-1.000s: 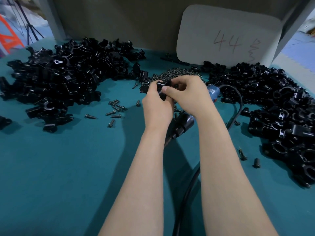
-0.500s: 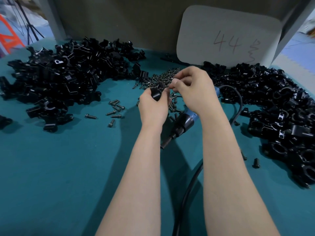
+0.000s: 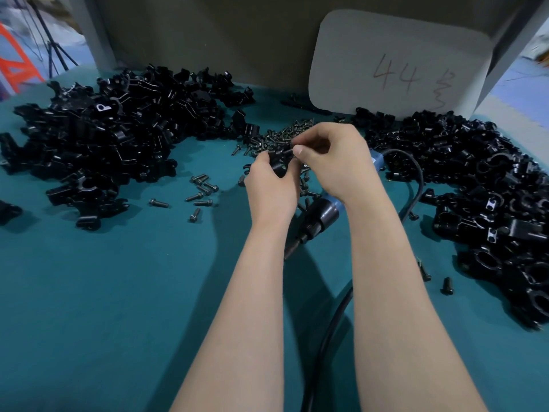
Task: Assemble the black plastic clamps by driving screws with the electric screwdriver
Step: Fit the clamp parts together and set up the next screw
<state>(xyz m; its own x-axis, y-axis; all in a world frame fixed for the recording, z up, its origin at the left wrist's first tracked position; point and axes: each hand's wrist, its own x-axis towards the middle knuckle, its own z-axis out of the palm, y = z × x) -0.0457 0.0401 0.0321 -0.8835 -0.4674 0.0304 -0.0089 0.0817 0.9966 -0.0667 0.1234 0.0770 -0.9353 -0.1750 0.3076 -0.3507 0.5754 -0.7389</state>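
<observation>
Left hand (image 3: 271, 188) grips a glossy black, curved clamp (image 3: 279, 167); right hand (image 3: 334, 162), at its 2 o'clock, pinches the clamp's top.

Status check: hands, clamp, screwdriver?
Left hand grips clamp. Right hand pinches its top end; screw not discernible. Screwdriver lies on table beneath wrists, unheld.

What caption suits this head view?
Left hand holds a black clamp, right hand pinching at its top, above the screw pile; electric screwdriver lies on the teal table.
</observation>
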